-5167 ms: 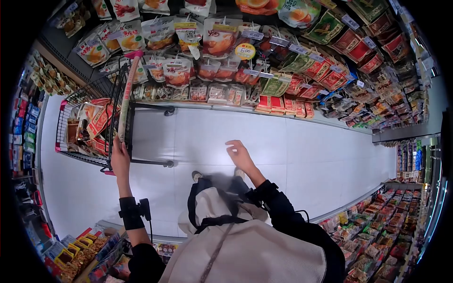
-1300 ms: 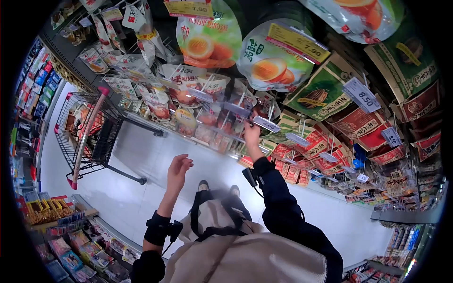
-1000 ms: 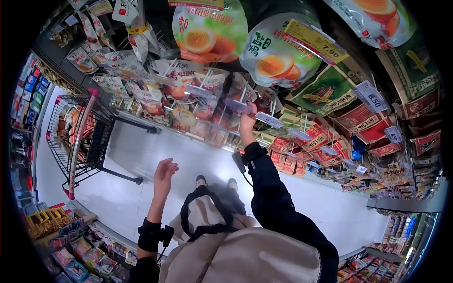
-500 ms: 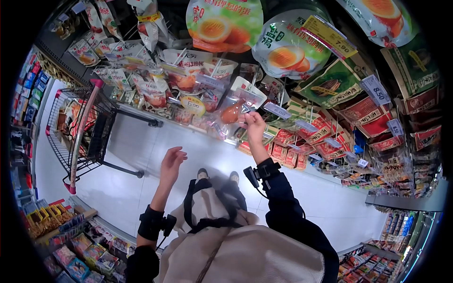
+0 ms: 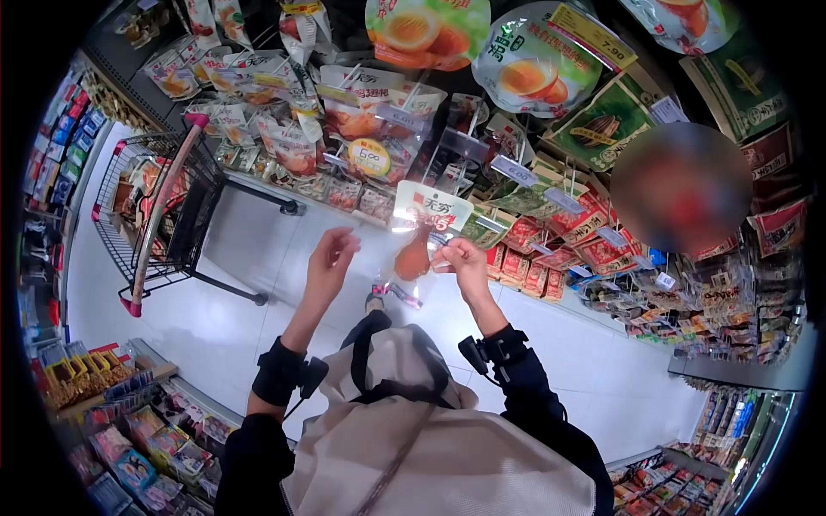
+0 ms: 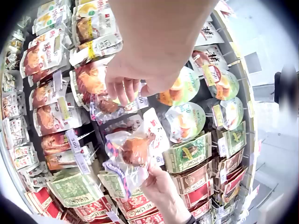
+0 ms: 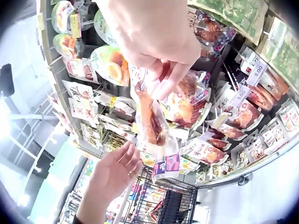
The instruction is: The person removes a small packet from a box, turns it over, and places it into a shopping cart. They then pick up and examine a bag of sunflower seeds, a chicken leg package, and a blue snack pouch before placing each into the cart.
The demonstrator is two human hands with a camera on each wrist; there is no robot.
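- Your right hand (image 5: 460, 262) is up in front of your chest, and its fingers (image 7: 164, 81) are pinched on the upper part of a clear plastic packet (image 5: 415, 249) with a brown chicken drumstick inside and a white-and-red header card on top.
- The packet hangs upright in the air between your two hands. It is off its hook and in front of the display rack of hanging snack pouches (image 5: 379, 103).
- In the left wrist view the drumstick packet (image 6: 133, 151) shows with your right hand (image 6: 161, 186) gripping it from below in that picture.
- Your left hand (image 5: 329, 258) is raised just beside the packet. Its fingers (image 6: 122, 91) hang loose and lightly bent, holding nothing.
- From the right wrist camera, your left hand (image 7: 114, 172) sits with the palm open near the packet's lower edge (image 7: 149, 119). I cannot tell whether it touches.
- A round yellow price tag (image 5: 370, 157) hangs on the rack above the packet.
- Well off to your left, a black wire shopping cart with a pink handle (image 5: 155, 211) stands on the pale tiled floor (image 5: 258, 249) with red packs in it.
- Low shelves of small snack boxes (image 5: 95, 387) run behind you on the left.
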